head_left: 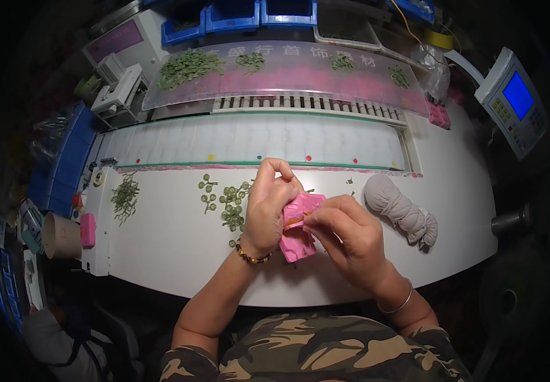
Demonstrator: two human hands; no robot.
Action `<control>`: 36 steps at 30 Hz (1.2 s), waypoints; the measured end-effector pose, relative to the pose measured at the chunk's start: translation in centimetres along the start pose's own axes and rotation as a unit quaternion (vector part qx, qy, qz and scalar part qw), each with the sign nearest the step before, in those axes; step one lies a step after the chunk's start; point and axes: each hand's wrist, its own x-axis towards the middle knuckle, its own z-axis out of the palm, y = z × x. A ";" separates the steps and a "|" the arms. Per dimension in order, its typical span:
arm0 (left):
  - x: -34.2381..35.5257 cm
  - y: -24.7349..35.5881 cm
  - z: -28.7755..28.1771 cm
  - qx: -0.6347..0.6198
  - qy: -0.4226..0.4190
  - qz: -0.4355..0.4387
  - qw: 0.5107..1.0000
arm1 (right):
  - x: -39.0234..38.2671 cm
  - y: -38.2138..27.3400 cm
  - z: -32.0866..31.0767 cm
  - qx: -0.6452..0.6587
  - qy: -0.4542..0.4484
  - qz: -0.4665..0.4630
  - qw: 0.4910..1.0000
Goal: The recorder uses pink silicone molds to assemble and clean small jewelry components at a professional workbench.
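Note:
A pink rubber mould (298, 247) is bent open in front of me, with a yellowish-orange strip showing along its split. My left hand (267, 210) is closed around its left side, thumb toward the upper half. Over the split, the thumb and fingers of my right hand (351, 232) are pinched together; whatever lies between those fingertips is hidden. Beside my left hand lie small green ring-headed pieces (231, 207), wax-like in look, scattered on the white table. Part of that group is covered by the left hand.
A cloth-wrapped bundle (402, 213) lies right of my right hand. Green sprig-like pieces (125, 197) are heaped at the left. Beyond is a long white-panelled tray (275, 143); more green pieces (189, 69) sit on a translucent sheet. A blue-screened control panel (514, 102) stands far right.

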 end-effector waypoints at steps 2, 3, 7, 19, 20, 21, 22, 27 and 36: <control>0.0 0.0 0.0 0.000 0.006 0.000 1.000 | 0.0 0.0 -0.2 -0.011 -0.004 -0.017 1.000; 0.0 -0.1 0.1 -0.002 0.013 -0.002 1.000 | 0.0 0.1 -0.2 -0.029 -0.002 -0.036 0.999; -0.1 -0.2 0.3 -0.018 0.031 -0.014 0.999 | -0.3 0.3 -0.5 -0.059 -0.010 -0.073 0.996; 0.5 1.1 -0.3 -0.047 0.118 -0.013 0.992 | -0.7 1.4 -2.2 -0.047 0.035 -0.140 0.988; 0.4 1.2 -0.8 0.025 0.089 -0.014 0.996 | -0.3 1.5 -2.7 -0.057 0.050 -0.157 0.985; 0.4 1.5 -0.7 0.024 0.085 -0.015 0.996 | 0.0 1.7 -3.0 -0.061 0.051 -0.155 0.985; 0.3 1.9 -0.4 0.054 0.055 -0.040 0.996 | 0.2 1.9 -3.3 -0.058 0.065 -0.152 0.985; 0.3 1.5 -0.7 0.080 -0.069 -0.105 0.989 | 0.4 2.8 -4.3 -0.004 0.053 -0.117 0.992; -0.1 1.6 -0.1 0.137 -0.164 -0.136 0.967 | 0.2 3.9 -5.1 0.136 -0.057 -0.018 0.989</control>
